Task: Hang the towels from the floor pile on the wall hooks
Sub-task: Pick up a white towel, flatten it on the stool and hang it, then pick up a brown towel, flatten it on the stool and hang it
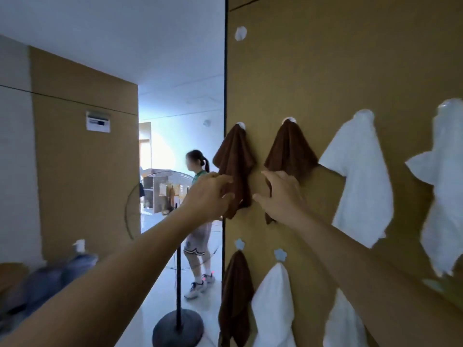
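L hand fingers spread, touching draped dark-brown terry towel on white round wall hook, R hand open on 2nd brown towel, neither gripped, white towels beside

Tan panelled wall at right, ending in a dark vertical edge. White ceiling above. Glossy pale floor with a floor-fan stand. Bright daylight fills the far room, where a person stands.
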